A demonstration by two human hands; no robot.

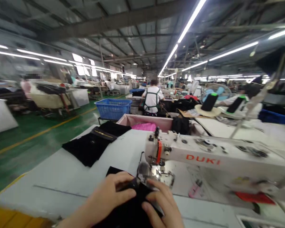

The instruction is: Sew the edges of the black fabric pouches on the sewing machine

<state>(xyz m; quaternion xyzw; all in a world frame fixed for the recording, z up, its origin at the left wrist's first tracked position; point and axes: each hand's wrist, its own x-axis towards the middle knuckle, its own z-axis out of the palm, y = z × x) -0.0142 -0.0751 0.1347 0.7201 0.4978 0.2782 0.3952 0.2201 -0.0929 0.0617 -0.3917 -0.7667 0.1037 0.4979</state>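
Observation:
A piece of black fabric (128,210) lies at the front edge of the sewing table, its top edge reaching the needle area of a white sewing machine (197,156). My left hand (112,193) pinches the fabric between thumb and fingers, just left of the presser foot. On the other side, my right hand (162,201) has curled fingers gripping the same fabric, with the index finger close to the foot. The stitching point itself is partly hidden by the fingers and a clear guard. Another black garment piece (90,144) with a gold-coloured strip lies on the table's left part.
Pink-handled thread snips (194,190) lie under the machine arm, near a red cloth (255,198). Behind the table stand a pink-lined bin (125,120) and a blue basket (114,109). Black thread cones (209,103) stand at the right. A person (153,98) works ahead, back turned.

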